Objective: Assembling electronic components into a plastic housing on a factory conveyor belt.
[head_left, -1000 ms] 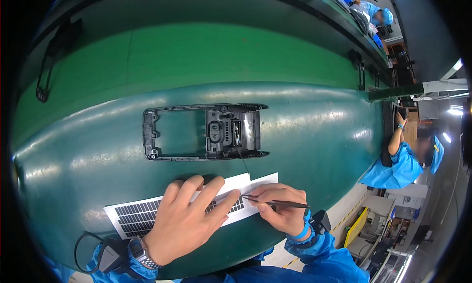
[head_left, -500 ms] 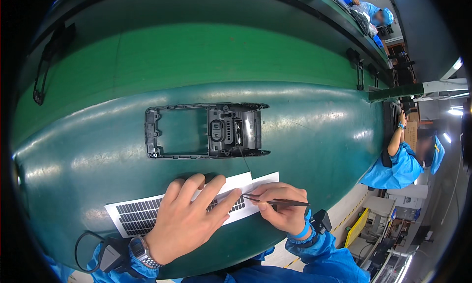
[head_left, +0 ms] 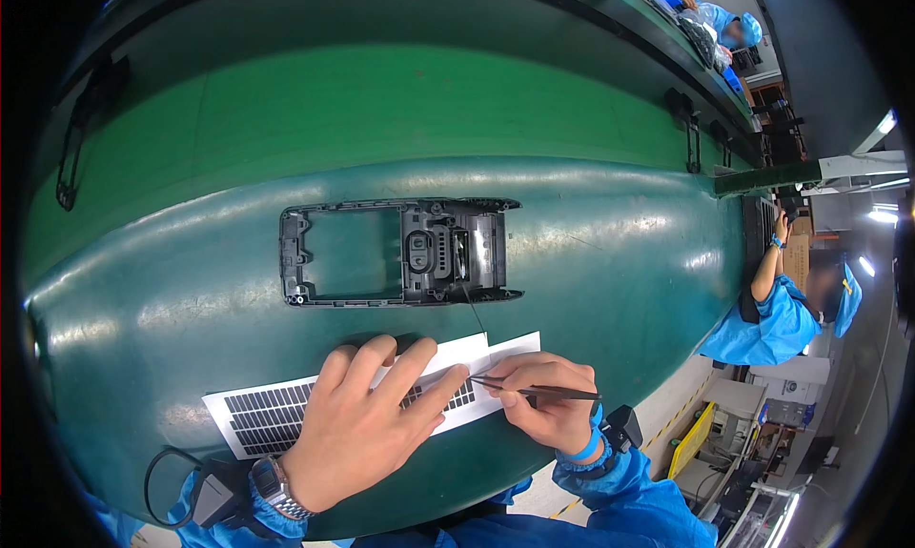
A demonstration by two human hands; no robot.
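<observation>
At the near edge of the green table (head_left: 591,224), the left hand (head_left: 357,429) lies flat with fingers spread on a white sheet of small dark stickers (head_left: 276,415), while the right hand (head_left: 543,400) pinches tweezers (head_left: 534,390) whose tips touch the sheet. Seemingly a sticker is only being picked, and the black plastic frame (head_left: 400,253), mid-table beyond the sheet, looks untouched. The glossy table curves through a workshop where another person in blue (head_left: 782,310) works at the right.

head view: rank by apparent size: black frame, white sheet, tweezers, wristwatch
1. Black frame, about level with the white sheet; the left hand hides part of the sheet, so no ranking between them.
2. Tweezers in the right hand.
3. Wristwatch.
</observation>
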